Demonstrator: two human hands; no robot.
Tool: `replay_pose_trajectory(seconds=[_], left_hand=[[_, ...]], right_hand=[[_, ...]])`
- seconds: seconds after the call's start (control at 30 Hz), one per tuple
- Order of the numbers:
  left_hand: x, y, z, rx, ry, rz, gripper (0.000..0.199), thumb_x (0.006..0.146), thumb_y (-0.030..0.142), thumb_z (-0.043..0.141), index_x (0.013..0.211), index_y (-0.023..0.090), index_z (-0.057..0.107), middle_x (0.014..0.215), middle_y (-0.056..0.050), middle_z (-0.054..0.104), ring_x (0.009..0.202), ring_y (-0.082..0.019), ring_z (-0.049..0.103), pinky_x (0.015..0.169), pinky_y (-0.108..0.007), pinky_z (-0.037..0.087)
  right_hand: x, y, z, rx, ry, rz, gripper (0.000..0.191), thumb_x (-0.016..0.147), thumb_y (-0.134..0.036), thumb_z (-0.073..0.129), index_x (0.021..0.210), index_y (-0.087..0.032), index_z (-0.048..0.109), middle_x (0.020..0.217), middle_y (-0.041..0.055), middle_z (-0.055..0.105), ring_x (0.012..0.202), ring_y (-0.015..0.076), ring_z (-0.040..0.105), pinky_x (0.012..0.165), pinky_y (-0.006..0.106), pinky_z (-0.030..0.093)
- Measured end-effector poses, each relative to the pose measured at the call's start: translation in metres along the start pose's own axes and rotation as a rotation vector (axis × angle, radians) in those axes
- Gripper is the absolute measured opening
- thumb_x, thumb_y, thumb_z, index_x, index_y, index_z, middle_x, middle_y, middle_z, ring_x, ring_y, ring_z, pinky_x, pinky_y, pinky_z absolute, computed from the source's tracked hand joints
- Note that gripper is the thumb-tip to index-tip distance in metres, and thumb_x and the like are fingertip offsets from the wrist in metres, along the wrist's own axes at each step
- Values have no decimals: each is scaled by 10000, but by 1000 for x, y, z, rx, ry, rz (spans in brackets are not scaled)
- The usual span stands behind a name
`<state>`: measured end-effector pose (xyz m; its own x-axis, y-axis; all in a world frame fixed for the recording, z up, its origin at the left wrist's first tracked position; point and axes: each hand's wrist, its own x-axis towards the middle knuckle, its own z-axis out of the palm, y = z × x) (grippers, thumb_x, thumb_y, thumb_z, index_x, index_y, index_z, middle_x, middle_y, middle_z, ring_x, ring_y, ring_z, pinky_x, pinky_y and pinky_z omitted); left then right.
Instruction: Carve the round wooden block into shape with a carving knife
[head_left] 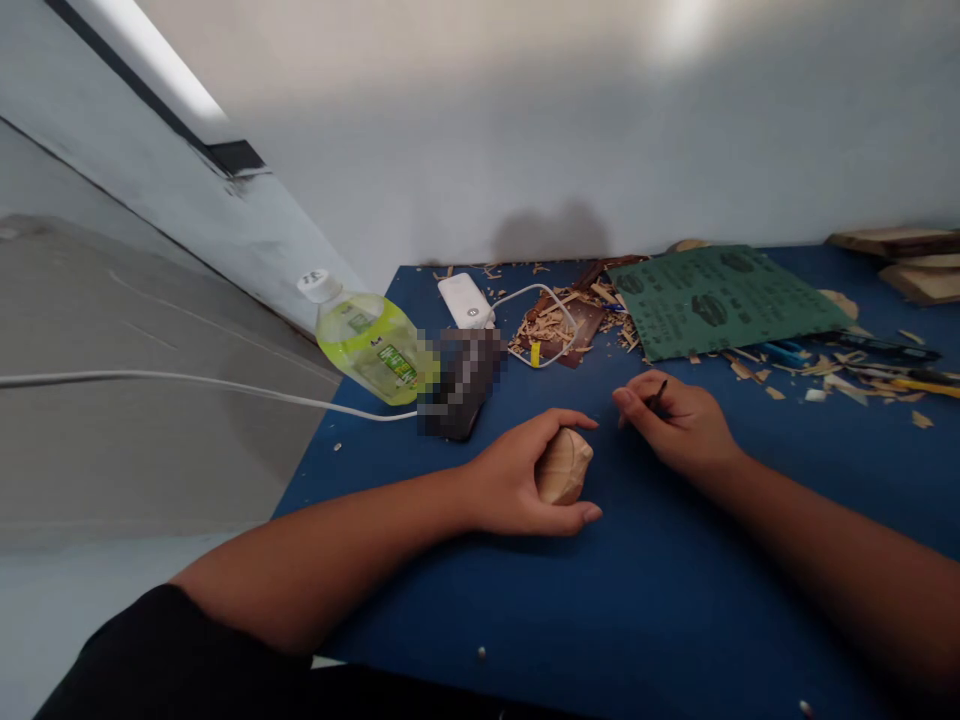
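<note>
Wrapped around a pale carved piece of wood [564, 468], my left hand [517, 480] rests low over the blue tabletop [600, 610]. Facets and a curved dark line show on the wood; its left part is hidden in my palm. To the right, my right hand [679, 420] is closed in a pinch on a thin dark stick-like tool [660, 394], perhaps a pencil stub. Its tip is too small to make out. A short gap separates the two hands.
Behind the hands lie wood shavings [551, 325], a white power bank [463, 300] with a cable, and a green sandpaper sheet [720, 300]. A bottle of yellow-green liquid [375, 345] stands left beside a dark, partly blurred object [465, 390]. Wood blocks [919, 265] sit far right.
</note>
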<state>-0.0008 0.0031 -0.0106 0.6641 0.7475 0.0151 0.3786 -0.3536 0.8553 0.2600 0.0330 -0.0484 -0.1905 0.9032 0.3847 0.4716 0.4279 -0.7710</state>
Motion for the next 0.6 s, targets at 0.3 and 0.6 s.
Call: replay_pose_trajectory(seconds=[0.3, 0.6], left_hand=[[7, -9, -4, -300, 72, -132, 795, 746, 492, 915, 1359, 232, 480, 973, 3, 576, 796, -157, 568, 697, -299, 505], [11, -16, -7, -289, 184, -25, 751, 735, 424, 932, 1339, 235, 527, 1045, -34, 621, 891, -186, 620, 802, -341, 549]], right_hand=[[-6, -10, -3, 48, -253, 70, 431, 1011, -607, 621, 802, -236, 695, 635, -20, 634, 548, 144, 528, 532, 286, 404], [-8, -18, -4, 106, -471, 16, 379, 1106, -503, 483, 945, -234, 697, 768, -5, 673, 681, 153, 606, 641, 280, 430]])
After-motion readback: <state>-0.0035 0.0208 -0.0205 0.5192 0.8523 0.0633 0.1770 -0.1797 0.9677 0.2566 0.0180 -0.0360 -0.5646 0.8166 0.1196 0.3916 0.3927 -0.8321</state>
